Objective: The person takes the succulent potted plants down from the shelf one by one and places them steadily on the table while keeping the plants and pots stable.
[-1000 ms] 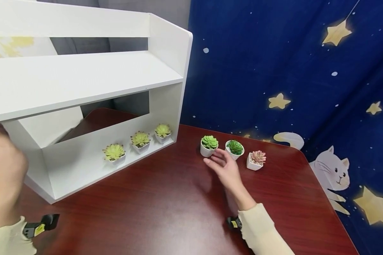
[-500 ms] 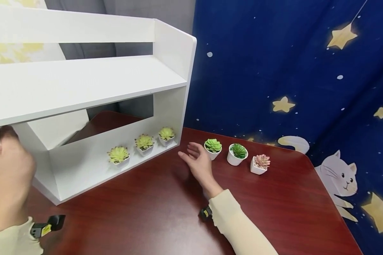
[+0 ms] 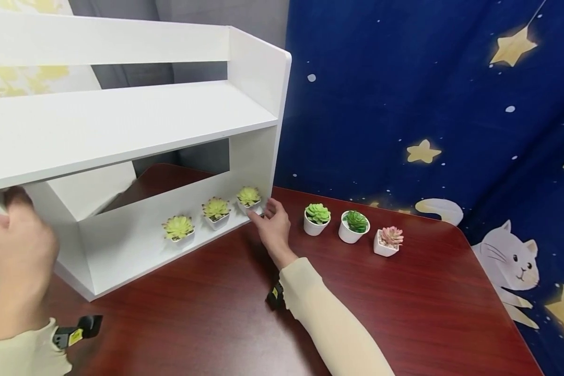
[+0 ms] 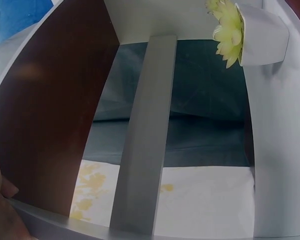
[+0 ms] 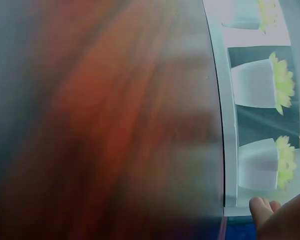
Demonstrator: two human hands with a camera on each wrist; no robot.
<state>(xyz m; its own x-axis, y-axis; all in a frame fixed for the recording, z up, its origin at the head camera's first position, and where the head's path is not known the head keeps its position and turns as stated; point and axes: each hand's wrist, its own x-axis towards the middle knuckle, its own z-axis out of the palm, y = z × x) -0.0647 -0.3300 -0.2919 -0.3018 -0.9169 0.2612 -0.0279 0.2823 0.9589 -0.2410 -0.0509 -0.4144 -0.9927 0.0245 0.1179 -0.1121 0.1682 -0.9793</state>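
Note:
A white two-tier shelf (image 3: 136, 117) stands on the dark red table, with three yellow-green potted succulents on its lower board: the left one (image 3: 178, 228), the middle one (image 3: 216, 212) and the right one (image 3: 249, 199). My left hand (image 3: 21, 250) grips the shelf's left side panel, below the upper board. My right hand (image 3: 273, 224) is at the front bottom corner of the right side panel, thumb and fingers apart. Its thumb lies in front of the right succulent, its fingers towards the panel's outer side. Whether it touches the panel is unclear.
Right of the shelf stand a light green succulent (image 3: 317, 219), a dark green succulent (image 3: 354, 226) and a pink succulent (image 3: 388, 241), all in white pots. The table (image 3: 207, 313) reaches a blue star-patterned curtain (image 3: 357, 94) behind.
My right hand has moved left, from beside the light green succulent to the shelf's right corner. The left hand stays on the panel. The head view has shifted slightly.

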